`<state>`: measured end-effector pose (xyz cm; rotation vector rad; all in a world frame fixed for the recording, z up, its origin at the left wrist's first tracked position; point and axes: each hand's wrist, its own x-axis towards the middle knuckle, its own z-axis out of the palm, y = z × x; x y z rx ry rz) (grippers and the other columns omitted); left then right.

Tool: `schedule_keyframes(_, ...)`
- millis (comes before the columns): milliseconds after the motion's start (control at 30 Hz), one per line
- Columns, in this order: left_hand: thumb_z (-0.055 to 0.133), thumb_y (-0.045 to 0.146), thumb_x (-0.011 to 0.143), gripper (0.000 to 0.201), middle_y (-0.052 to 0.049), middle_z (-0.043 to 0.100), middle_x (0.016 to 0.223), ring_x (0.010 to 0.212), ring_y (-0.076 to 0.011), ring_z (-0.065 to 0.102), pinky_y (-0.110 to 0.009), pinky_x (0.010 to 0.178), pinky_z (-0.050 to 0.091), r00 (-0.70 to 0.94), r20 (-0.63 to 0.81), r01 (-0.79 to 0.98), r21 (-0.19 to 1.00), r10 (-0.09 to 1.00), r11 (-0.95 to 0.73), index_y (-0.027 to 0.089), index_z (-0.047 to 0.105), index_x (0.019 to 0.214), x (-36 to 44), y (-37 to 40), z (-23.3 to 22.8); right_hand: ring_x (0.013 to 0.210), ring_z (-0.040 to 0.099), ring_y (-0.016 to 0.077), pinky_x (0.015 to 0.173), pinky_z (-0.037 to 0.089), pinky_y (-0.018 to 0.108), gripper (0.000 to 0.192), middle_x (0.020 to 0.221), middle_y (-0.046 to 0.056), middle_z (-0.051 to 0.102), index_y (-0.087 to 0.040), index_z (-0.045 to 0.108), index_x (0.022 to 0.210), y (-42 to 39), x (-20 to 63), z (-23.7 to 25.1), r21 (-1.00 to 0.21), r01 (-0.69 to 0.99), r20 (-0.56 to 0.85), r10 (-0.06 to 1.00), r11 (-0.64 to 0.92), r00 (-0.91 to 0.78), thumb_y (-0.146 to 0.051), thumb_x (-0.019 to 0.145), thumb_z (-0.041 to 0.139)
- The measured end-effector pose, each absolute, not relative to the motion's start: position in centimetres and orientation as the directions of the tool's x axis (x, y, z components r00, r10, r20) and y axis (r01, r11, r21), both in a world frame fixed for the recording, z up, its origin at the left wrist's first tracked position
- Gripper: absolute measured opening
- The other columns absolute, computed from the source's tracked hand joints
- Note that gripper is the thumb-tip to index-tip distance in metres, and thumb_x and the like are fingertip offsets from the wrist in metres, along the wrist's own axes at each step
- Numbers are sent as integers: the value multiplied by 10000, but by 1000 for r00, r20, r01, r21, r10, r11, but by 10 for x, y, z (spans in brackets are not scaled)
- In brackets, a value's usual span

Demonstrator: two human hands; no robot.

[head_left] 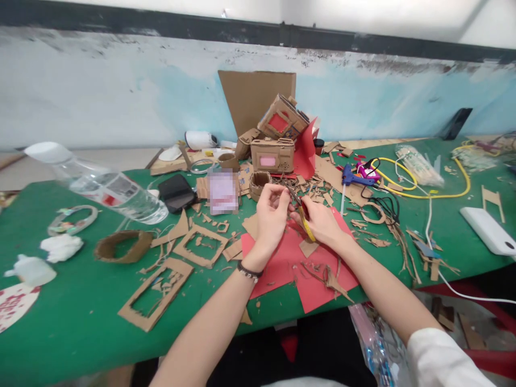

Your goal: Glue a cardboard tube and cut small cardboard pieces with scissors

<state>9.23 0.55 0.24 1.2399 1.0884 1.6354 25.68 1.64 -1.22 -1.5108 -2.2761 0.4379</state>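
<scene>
My right hand (pixel 320 220) is closed around scissors (pixel 306 221) with yellow and dark red on the handles. The blades point up and left, towards the fingertips of my left hand (pixel 272 210). Those fingers are pinched together, and whatever small piece lies in them is too hidden to name. Beneath both hands is red paper (pixel 278 263) strewn with torn cardboard strips (pixel 328 282). Just beyond the hands sits a cardboard ring (pixel 260 184), and behind it a cardboard camera model (pixel 273 156) with a pink panel.
A tilted water bottle (pixel 108 188) and cardboard frames (pixel 157 295) lie on the left of the green table (pixel 88 322). To the right are a blue glue gun (pixel 355 177), a yellow cable (pixel 439 194) and a white power bank (pixel 487 231). Another cardboard model (pixel 296 121) leans at the back.
</scene>
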Motion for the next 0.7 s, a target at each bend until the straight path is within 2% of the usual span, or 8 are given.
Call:
schedule_keyframes(333, 715, 520, 1034, 318, 19, 632, 860, 696, -118, 640, -231, 649, 556, -194, 339, 11, 939, 920, -344, 237, 582, 978, 90, 0, 10, 933, 785, 288, 717, 362, 314, 335, 1045, 112, 850, -239, 644, 1247, 16, 253, -11, -338, 879, 114, 941, 337, -318, -541, 1149, 536)
schedule_keyframes(500, 722, 520, 1034, 312, 26, 619, 844, 676, -121, 644, -238, 635, 561, -185, 337, -8, 939, 923, -344, 241, 590, 987, 87, 5, 6, 897, 788, 304, 700, 355, 323, 354, 1002, 116, 855, -253, 696, 1185, 17, 255, -7, -254, 923, 89, 958, 288, -274, -563, 1148, 530)
schedule_keyframes(700, 733, 621, 1012, 400, 21, 648, 846, 653, -123, 642, -246, 624, 569, -170, 327, -23, 942, 930, -335, 244, 600, 1008, 84, 10, 5, 897, 764, 292, 695, 369, 320, 360, 1016, 94, 846, -256, 681, 1233, 16, 257, -5, -356, 885, 137, 953, 302, -270, -576, 1130, 549)
